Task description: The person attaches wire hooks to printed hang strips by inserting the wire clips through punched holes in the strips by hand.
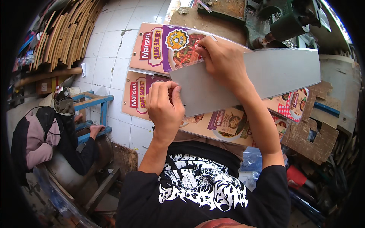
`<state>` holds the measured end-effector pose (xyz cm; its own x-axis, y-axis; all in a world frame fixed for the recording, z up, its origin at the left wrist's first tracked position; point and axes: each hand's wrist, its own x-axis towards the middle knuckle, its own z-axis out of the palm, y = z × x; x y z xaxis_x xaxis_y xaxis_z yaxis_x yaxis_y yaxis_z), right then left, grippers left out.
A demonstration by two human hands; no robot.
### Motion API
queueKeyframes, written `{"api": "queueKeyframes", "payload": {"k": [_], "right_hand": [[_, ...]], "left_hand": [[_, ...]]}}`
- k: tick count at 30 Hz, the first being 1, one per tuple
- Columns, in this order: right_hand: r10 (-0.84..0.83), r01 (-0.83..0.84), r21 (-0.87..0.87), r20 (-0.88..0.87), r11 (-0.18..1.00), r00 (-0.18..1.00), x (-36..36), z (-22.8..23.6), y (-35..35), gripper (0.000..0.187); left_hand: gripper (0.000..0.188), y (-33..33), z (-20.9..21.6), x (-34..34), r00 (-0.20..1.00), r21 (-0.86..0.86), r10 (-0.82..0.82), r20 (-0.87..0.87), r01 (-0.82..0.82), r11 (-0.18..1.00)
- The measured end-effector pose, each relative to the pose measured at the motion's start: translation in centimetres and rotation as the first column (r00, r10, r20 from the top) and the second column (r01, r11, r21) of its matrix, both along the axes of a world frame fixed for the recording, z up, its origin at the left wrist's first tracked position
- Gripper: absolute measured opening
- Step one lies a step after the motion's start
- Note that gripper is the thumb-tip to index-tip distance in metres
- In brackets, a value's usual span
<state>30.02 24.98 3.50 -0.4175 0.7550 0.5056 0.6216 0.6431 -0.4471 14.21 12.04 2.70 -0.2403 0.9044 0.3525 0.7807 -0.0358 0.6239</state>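
Observation:
A long, tapered grey panel [277,74] lies face-blank across several printed food signs. My left hand [163,104] is closed at the panel's left end, with thumb and fingertips pinched on its edge. My right hand [225,62] reaches over the panel's far edge, its thumb and fingers pinched together; what they hold, if anything, is too small to make out. Beyond that edge is a peach and purple sign [156,47] with a food picture. A similar sign [133,93] shows left of my left hand, and another [228,123] extends under the panel's near side.
A dark green machine [285,26] stands at the far right. Brown boards with cut-outs [311,140] lie at the right. To the left, another person's hand [97,131] is by a blue wooden frame [104,110]. Stacked cardboard [68,34] fills the far left.

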Motion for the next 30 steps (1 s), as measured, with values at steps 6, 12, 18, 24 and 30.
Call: {"api": "queueKeyframes", "payload": {"k": [6,12,18,24,30], "right_hand": [[-0.033,0.035,-0.060,0.026,0.998,0.999,-0.1,0.4,-0.2,0.012],[-0.026,0.028,-0.068,0.029,0.997,0.999,-0.1,0.2,-0.2,0.013],[-0.043,0.045,-0.065,0.045,0.997,0.998,-0.1,0.4,-0.3,0.013],[-0.048,0.049,-0.062,0.030,0.997,0.998,-0.2,0.3,-0.3,0.013],[-0.018,0.019,-0.065,0.012,0.998,1.000,0.0,0.6,-0.3,0.013]], "left_hand": [[0.011,0.5,-0.1,0.3,0.997,-0.034,0.006,-0.074,-0.009,0.999],[0.010,0.7,-0.4,1.0,0.977,-0.016,0.021,-0.212,-0.025,1.000],[0.015,0.8,-0.7,1.2,0.954,-0.040,0.019,-0.298,-0.033,0.999],[0.016,0.3,-1.1,1.3,0.971,0.023,-0.020,-0.239,0.027,0.999],[0.011,-0.5,-0.5,0.3,1.000,0.169,0.011,-0.027,-0.006,0.986]]}}
